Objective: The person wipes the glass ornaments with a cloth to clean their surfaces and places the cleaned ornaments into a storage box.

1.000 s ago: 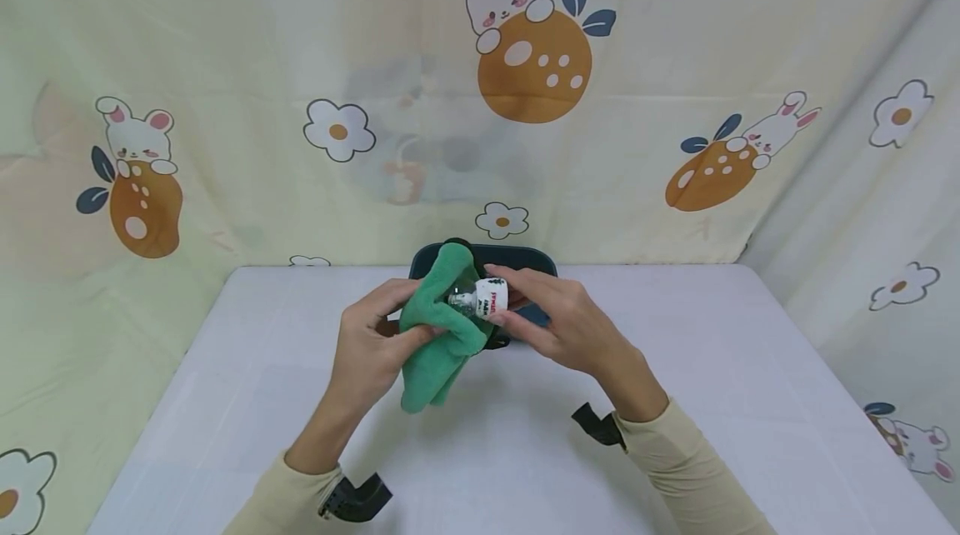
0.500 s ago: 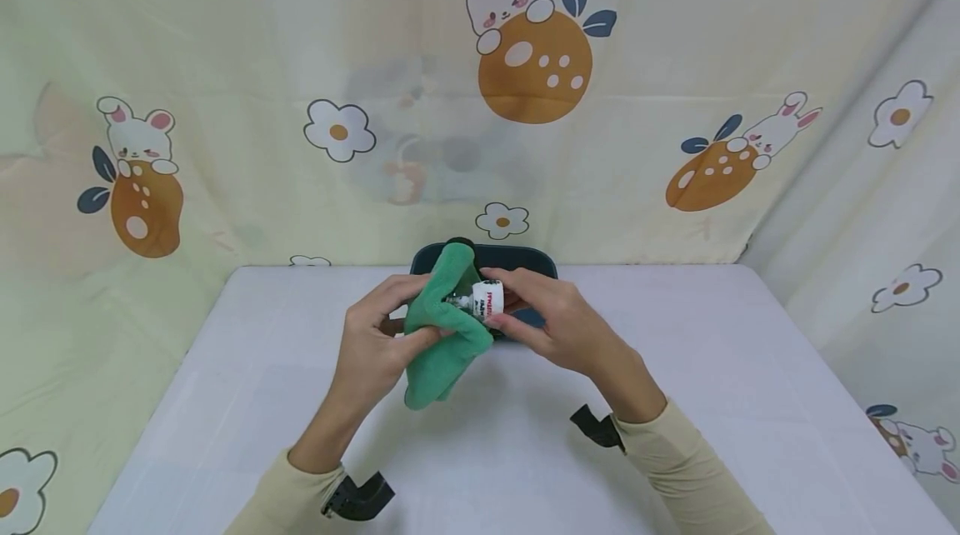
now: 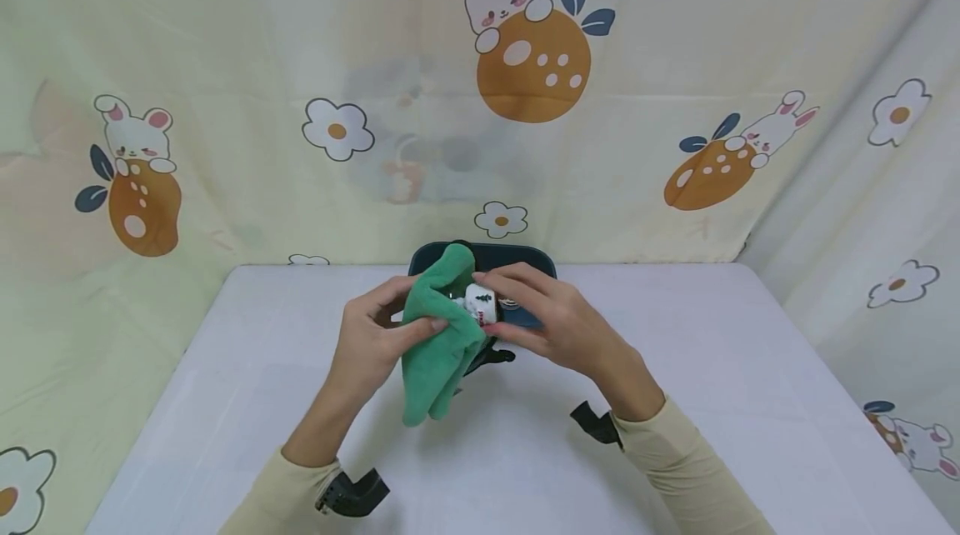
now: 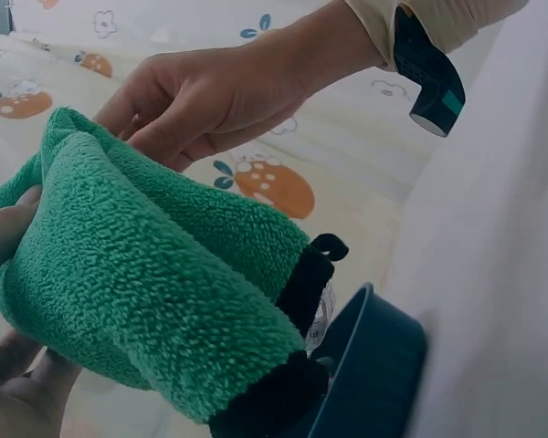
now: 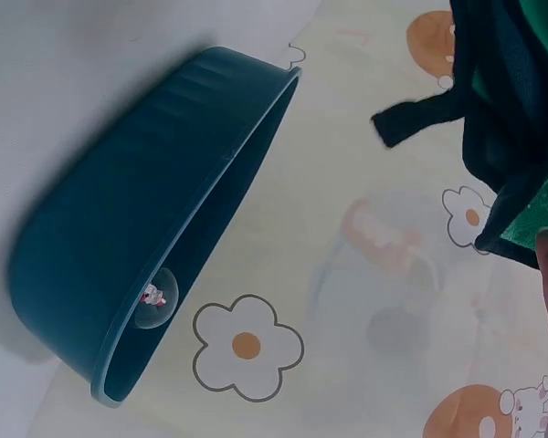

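Note:
My left hand (image 3: pixel 367 343) grips a green towel (image 3: pixel 442 343) with dark trim, thumb across its front. The towel wraps round a small snow globe (image 3: pixel 482 304), whose white base with a tree print and red marks sticks out on the right. My right hand (image 3: pixel 562 310) pinches this base between thumb and fingers. Folds of cloth hide most of the dome. The left wrist view shows the terry towel (image 4: pixel 137 265) large, with the base hidden. Both hands are raised in front of a dark blue basin (image 3: pixel 517 254).
Inside the basin (image 5: pixel 137 210), another clear dome with a small figure (image 5: pixel 158 299) is visible in the right wrist view. The basin stands at the back of a white-covered table (image 3: pixel 487 452), before a patterned curtain (image 3: pixel 645 160).
The globe's base has turned in my right hand, from lettering to the tree print. The towel has shifted, covering more of the dome, and its dark lower edge now hangs out.

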`<state>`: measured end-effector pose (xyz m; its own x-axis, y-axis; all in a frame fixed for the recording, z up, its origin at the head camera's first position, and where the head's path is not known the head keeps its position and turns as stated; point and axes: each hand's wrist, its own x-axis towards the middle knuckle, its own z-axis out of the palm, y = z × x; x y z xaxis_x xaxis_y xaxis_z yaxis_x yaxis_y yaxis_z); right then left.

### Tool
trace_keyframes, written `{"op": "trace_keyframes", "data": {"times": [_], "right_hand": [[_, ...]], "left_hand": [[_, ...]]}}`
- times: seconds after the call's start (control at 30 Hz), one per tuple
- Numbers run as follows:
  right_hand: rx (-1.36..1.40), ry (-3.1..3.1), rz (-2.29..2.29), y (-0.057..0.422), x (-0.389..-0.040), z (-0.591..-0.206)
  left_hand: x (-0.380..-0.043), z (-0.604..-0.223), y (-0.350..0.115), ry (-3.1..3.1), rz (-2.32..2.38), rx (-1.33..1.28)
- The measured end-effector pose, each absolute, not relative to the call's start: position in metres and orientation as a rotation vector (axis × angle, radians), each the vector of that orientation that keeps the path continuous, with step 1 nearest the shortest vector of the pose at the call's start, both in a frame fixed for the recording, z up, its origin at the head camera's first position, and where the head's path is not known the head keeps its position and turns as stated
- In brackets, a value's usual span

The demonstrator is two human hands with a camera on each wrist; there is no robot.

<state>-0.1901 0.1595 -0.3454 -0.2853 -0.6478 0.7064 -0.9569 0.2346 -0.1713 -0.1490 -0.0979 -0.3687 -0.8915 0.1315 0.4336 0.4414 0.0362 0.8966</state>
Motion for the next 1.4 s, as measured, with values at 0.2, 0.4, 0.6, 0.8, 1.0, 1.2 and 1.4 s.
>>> {"op": "trace_keyframes", "data": {"times": [0.2, 0.4, 0.6, 0.8, 1.0, 1.2, 1.4], "right_hand": [[1.508, -1.948, 0.737, 0.1594, -0.1906, -0.3429], [1.505, -1.925, 0.66, 0.1601, -0.1896, -0.3422], [1.481, -1.94, 0.727, 0.1595, -0.1898, -0.3423], [1.409, -1.98, 0.805, 0.158, -0.1882, -0.3431], [1.356, -2.062, 0.892, 0.1579, -0.1869, -0.3453], [1.349, -2.083, 0.997, 0.1578, -0.1877, -0.3467], [1.321, -2.074, 1.087, 0.1566, -0.1884, -0.3464]], "left_hand": [[-0.1506, -0.37, -0.1, -2.141, -2.004, -0.51], [-0.1507, -0.3694, -0.1011, -2.175, -2.036, -0.464], [-0.15, -0.3694, -0.1024, -2.166, -1.999, -0.55], [-0.1499, -0.3706, -0.1026, -2.109, -1.904, -0.638], [-0.1486, -0.3721, -0.1006, -2.047, -1.836, -0.692], [-0.1465, -0.3718, -0.0983, -1.987, -1.804, -0.747], [-0.1448, -0.37, -0.0962, -1.967, -1.79, -0.762]]}}
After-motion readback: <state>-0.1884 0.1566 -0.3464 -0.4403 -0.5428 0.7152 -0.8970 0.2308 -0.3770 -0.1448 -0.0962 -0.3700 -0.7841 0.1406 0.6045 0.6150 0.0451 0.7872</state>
